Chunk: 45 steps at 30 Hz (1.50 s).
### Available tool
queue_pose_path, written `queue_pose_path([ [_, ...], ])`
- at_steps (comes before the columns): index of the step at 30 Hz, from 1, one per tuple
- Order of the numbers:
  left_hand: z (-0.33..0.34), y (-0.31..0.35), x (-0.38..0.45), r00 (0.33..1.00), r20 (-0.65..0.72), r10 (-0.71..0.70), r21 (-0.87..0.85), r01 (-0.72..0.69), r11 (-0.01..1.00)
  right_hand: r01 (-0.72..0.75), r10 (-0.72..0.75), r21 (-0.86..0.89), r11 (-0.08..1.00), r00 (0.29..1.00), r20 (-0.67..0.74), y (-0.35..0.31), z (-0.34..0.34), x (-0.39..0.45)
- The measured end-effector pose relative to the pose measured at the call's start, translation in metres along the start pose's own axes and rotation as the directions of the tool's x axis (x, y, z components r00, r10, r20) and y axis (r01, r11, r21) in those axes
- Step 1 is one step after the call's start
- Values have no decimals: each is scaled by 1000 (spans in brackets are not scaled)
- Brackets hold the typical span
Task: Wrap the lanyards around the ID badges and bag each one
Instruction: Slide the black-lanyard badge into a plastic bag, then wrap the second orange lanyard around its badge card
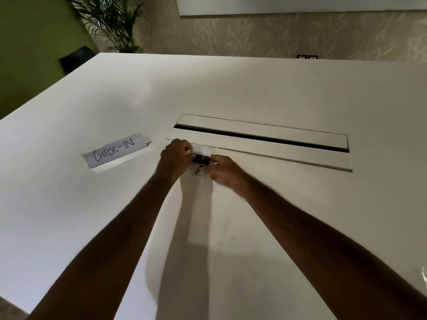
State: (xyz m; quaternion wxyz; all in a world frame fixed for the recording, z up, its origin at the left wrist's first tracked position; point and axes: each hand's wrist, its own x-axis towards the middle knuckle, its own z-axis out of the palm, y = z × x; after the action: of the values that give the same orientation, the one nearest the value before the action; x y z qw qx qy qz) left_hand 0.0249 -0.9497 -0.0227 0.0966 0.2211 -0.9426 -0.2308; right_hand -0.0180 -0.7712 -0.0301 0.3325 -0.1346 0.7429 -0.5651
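Both hands meet over a small clear plastic bag (pixel 204 158) on a white table (pixel 92 204), arms stretched out from the bottom of the frame. Left hand (pixel 175 158) has its fingers curled and pinches the bag's left edge near the top, while right hand (pixel 223 173) lies low over the bag's right side, fingers bent down onto the plastic and seemingly holding that edge. Between the two hands, a dark bundle, the wound lanyard (pixel 200 158), shows through the plastic; the badge it wraps is too small and too covered to make out. A small metal clip (pixel 196 173) glints at the bag's near end. Whether the bag's mouth is sealed cannot be told, since knuckles hide most of its outline. The bag rests at the near edge of a long cable hatch (pixel 265 139) set into the tabletop. To the left, well apart from the hands, stands a folded paper sign (pixel 115 150) hand-lettered "CHECK-IN". A potted palm (pixel 111 21) rises behind the far corner of the table, partly cut off at the top. A sliver of clear plastic (pixel 424 276) is cropped at the right edge.
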Motion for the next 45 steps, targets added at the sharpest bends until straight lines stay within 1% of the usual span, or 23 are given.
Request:
queue_pose_path([
  [3,4,2,-6,998,-39,42,33,-41,999,13,-13,-17,1000,1000,-13,0,0,-3],
  [5,6,5,-12,995,-69,71,72,-66,995,60,-62,-52,997,997,-35,2,-1,-8],
  [7,9,10,-18,991,-96,92,107,-82,991,107,-119,-173,979,991,-65,7,-4,-13],
  [8,9,12,-21,989,-109,104,112,-91,990,116,-141,-274,955,988,-71,11,-7,-15],
  [10,11,20,-29,982,-135,132,111,-118,987,134,-182,-473,871,982,-58,18,-16,-22],
  [11,12,24,-33,977,-150,151,110,-135,985,152,-209,-542,826,977,-44,22,-21,-25],
  [13,14,33,-42,966,-169,194,107,-178,978,177,-252,-633,754,967,-31,28,-34,-36],
  [15,16,45,-52,962,-160,224,99,-210,973,176,-274,-683,709,961,-37,32,-48,-49],
  [18,21,61,-67,960,-140,244,67,-237,969,147,-276,-730,667,959,-59,40,-70,-70],
  [21,28,81,-83,960,-84,265,60,-261,963,124,-280,-751,648,956,-84,50,-98,-91],
  [25,41,114,-105,951,-2,311,20,-310,950,100,-324,-781,617,937,-135,63,-143,-122],
  [30,65,161,-128,953,88,289,-4,-290,957,80,-372,-819,568,913,-169,85,-203,-168],
  [32,76,183,-137,951,113,289,-4,-290,957,77,-409,-829,554,893,-190,95,-226,-187],
  [34,88,209,-150,947,129,294,-6,-295,955,68,-416,-839,540,888,-196,106,-249,-208],
  [38,113,264,-178,942,136,308,-16,-309,951,31,-363,-830,556,908,-209,131,-293,-248],
  [45,165,367,-231,921,163,353,-14,-355,935,-11,-348,-822,569,902,-253,177,-377,-321],
])
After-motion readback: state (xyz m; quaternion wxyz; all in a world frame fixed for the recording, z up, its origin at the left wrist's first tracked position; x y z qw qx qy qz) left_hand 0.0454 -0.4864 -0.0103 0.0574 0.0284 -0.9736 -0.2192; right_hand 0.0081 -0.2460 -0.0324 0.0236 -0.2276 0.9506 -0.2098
